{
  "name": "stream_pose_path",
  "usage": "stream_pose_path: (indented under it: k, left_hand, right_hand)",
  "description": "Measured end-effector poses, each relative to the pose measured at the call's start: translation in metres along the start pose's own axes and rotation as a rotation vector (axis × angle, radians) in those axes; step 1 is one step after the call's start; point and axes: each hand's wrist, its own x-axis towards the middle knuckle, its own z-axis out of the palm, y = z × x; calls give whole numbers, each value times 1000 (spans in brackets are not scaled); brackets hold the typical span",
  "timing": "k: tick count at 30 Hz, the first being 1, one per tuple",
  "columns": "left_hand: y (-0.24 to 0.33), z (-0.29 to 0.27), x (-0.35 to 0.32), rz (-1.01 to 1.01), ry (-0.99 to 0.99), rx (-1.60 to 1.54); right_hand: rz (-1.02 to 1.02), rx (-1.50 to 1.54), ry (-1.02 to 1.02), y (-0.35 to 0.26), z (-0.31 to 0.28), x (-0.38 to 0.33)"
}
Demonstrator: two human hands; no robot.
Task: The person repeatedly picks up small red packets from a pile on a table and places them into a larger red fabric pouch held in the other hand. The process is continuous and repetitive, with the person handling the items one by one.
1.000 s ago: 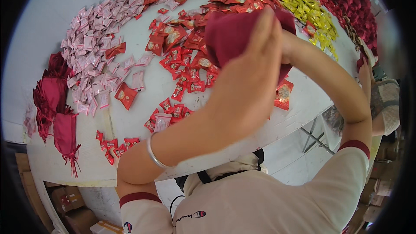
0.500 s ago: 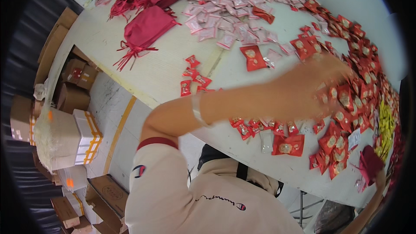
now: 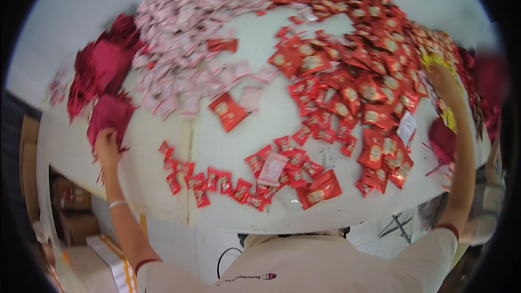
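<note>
1. While a second ago both hands were up together around one dark red pouch in mid-view, they have now split wide apart across the table.
2. Left hand is out at 9 o'clock, fingers resting on the lower edge of a dark red pouch that lies flat at the table's left end. Blur hides whether the grip has closed, so I cannot tell.
3. Right hand has stretched to 3 o'clock, over the yellow packets. It is smeared by motion, so I cannot tell whether it is grasping or released.
4. Just below that arm, at about 4 o'clock, a second pouch sits on the table with no hand on it.
5. Between the arms the red packets spread toward 1 o'clock and the pink packets toward 11, none of them touched.
6. So no pouch is off the table at this moment; both reaches are at the edges.
</note>
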Motion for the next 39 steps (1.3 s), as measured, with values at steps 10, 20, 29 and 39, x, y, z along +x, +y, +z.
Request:
stream_pose_path:
  k: [10,20,29,39]
  left_hand:
    - [20,-42,23,-117,446,163]
    - [156,-61,60,-404,-143,-872]
    - [169,-73,86,-199,165,-934]
    - [173,-77,84,-206,241,-875]
  right_hand:
    - [-537,45,-23,-94,93,149]
    - [-355,-189,-149,-94,125,175]
    - [-61,1589,-206,-170,57,160]
    - [-434,822,-379,-331,74,133]
